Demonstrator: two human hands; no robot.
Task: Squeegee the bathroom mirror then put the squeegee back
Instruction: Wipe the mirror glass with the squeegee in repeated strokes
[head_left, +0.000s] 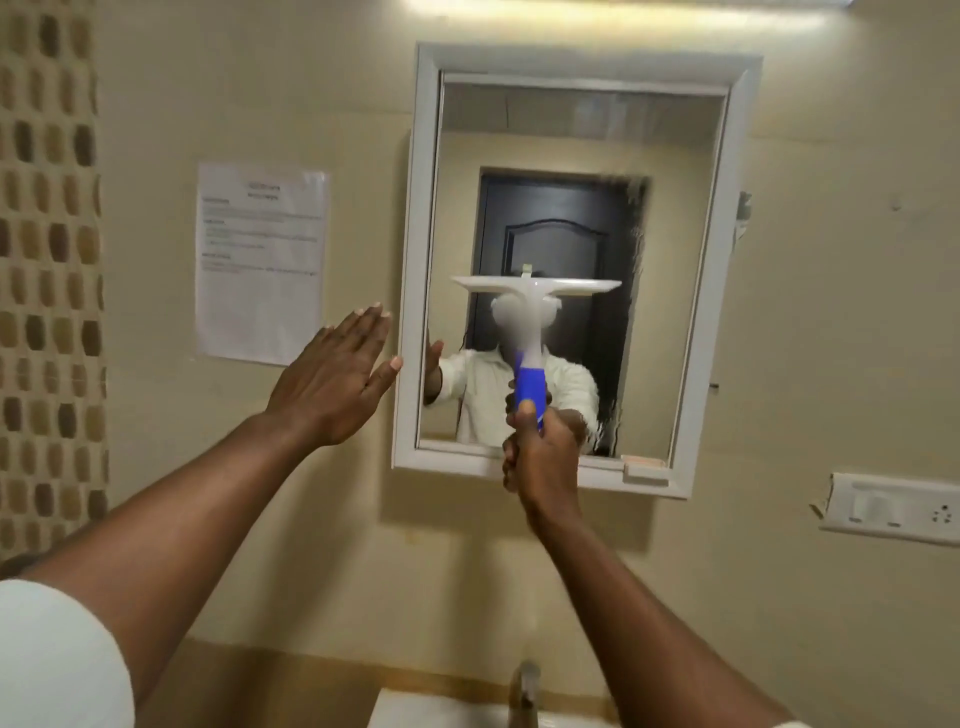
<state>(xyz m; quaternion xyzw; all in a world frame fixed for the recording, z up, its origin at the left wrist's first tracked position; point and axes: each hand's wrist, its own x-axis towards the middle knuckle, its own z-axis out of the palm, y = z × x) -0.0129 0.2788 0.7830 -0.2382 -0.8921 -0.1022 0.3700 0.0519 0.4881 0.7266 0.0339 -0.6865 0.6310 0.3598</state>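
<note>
At the far left a strip of brown mosaic tile runs down the wall; beside it a printed notice is stuck to the plaster, well clear of the work; neither one matters to the job.

The left hand is spread flat with its fingers released, grasping nothing, its thumb tip at the left edge of the white mirror frame; it looks to be steadying the frame, though I cannot tell whether the palm presses the wall or hangs just off it.

The mirror is the thing being worked, so the step in hand is the wiping itself, not the return; the squeegee stands upright in front of the glass, blade across the middle of the pane and level, blue handle pointing down; whether the blade edge touches the glass cannot be told for sure.

The right hand is clenched round the lower end of the blue handle, near the bottom rail of the frame.

A streaked, wet-looking band shows down the right part of the glass, so I judge the job only partly done; the next move calls for a steady pull with the blade kept level and pressed evenly, then a pass over that right band.

Little stands in the way: the frame lip could catch the blade ends; below, a tap and the basin sit under the arms; a switch plate is on the wall at the right, well apart.
</note>
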